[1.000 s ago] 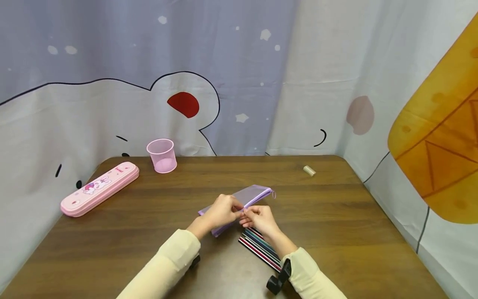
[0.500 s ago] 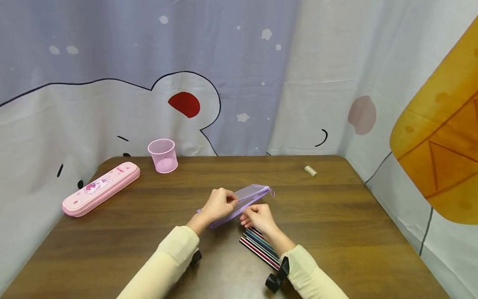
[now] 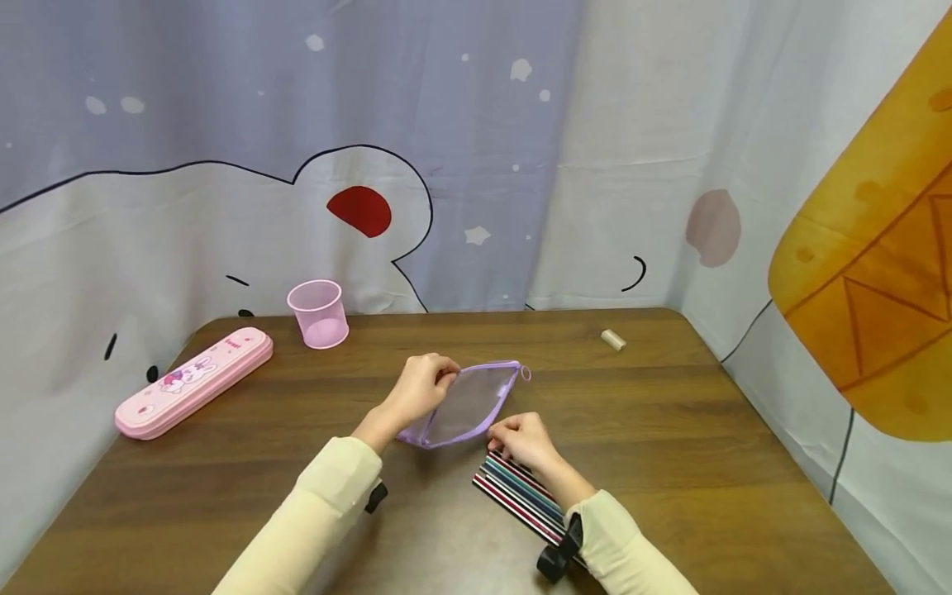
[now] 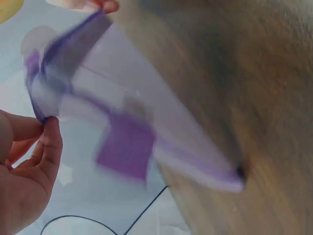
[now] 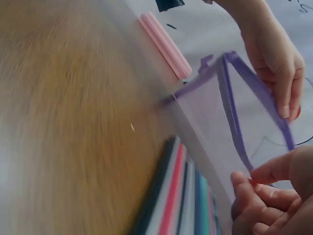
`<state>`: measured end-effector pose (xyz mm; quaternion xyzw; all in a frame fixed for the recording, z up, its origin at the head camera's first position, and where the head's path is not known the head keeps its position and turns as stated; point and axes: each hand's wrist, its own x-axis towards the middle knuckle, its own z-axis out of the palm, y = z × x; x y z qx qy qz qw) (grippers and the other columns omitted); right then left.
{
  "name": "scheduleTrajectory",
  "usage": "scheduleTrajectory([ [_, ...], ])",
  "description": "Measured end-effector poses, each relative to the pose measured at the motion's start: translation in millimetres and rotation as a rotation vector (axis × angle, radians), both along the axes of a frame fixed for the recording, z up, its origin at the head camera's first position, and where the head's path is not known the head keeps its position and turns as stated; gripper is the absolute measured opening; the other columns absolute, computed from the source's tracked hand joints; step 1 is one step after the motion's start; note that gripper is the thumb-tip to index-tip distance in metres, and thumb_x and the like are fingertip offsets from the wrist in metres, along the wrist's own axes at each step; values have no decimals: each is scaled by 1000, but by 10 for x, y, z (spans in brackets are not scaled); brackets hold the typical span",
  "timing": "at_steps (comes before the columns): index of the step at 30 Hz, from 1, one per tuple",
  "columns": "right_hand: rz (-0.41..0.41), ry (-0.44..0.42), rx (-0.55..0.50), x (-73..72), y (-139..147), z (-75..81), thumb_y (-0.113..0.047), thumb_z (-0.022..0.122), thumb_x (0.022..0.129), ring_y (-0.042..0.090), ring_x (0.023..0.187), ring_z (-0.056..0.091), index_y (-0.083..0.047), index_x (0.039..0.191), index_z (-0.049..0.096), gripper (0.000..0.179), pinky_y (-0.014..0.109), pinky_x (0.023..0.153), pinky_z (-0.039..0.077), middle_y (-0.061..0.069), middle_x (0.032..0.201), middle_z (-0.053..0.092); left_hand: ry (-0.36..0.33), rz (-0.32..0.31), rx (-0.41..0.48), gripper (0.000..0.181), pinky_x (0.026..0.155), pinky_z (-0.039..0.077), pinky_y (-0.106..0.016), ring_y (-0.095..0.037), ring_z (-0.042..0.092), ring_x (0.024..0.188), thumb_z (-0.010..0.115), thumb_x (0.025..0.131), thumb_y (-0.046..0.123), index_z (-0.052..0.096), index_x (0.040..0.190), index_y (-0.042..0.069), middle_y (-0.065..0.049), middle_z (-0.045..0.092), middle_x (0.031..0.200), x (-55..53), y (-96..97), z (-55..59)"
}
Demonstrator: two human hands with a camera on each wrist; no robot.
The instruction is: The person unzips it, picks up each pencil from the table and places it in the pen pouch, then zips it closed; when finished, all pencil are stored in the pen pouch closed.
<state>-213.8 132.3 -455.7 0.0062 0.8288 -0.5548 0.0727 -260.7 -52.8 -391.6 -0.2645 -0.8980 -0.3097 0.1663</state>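
A see-through pouch [image 3: 470,403] with purple zipper edging hangs between the hands, its mouth spread wide. The left hand [image 3: 418,387] pinches the far edge of the mouth between thumb and fingers. On the near edge, the right hand [image 3: 523,438] pinches the edging with thumb and forefinger. In the left wrist view a square purple tab [image 4: 128,149] shows on the pouch, blurred. Several slim striped sticks [image 3: 513,500], dark, white, red and teal, like pencils, lie side by side on the table just under the right hand and wrist.
A pink pencil case [image 3: 195,382] with a rabbit picture lies at the table's left. Behind it stands a pink see-through cup [image 3: 320,316] near the back edge. A small pale block [image 3: 613,340] lies at the back right. Curtains hang behind the wooden table [image 3: 669,463].
The left hand has moved up and to the left with the pouch's far edge, while the right hand stays nearly in place. The pouch's mouth has gone from closed to spread wide.
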Motion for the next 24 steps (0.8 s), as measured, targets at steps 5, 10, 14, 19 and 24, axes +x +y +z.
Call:
scheduleTrajectory([
  [5, 137, 243, 408, 152, 277, 130, -12, 64, 74, 4, 55, 53, -7, 73, 69, 7, 18, 52, 42, 0, 63, 66, -80, 3, 39, 10, 56, 44, -19, -10, 54, 62, 61, 78, 3, 70, 83, 3, -6, 67, 76, 13, 26, -67],
  [10, 289, 264, 730, 430, 567, 287, -17, 74, 63, 9, 54, 49, -15, 61, 66, 9, 27, 47, 39, -7, 56, 59, -165, 25, 93, 10, 57, 47, -19, -9, 58, 64, 62, 78, 6, 70, 85, 5, -5, 69, 78, 32, 59, -110],
  [14, 343, 192, 775, 578, 689, 316, -18, 76, 60, 9, 53, 47, -16, 58, 64, 12, 27, 44, 36, -9, 53, 54, -197, 28, 116, 11, 57, 48, -19, -10, 60, 65, 63, 78, 6, 70, 86, 4, -6, 69, 81, 34, 63, -129],
  [19, 367, 212, 730, 579, 741, 285, -18, 75, 62, 6, 53, 44, -15, 63, 63, 12, 23, 46, 34, -11, 55, 51, -208, 53, 127, 10, 56, 47, -19, -10, 59, 64, 63, 78, 6, 70, 85, 4, -6, 69, 80, 22, 36, -159],
  [24, 419, 205, 631, 516, 798, 253, -11, 74, 62, 3, 52, 44, -12, 62, 59, 15, 19, 48, 36, -8, 55, 52, -220, 64, 122, 10, 55, 46, -18, -8, 57, 62, 63, 78, 7, 70, 84, 6, -5, 69, 78, 16, 18, -187],
])
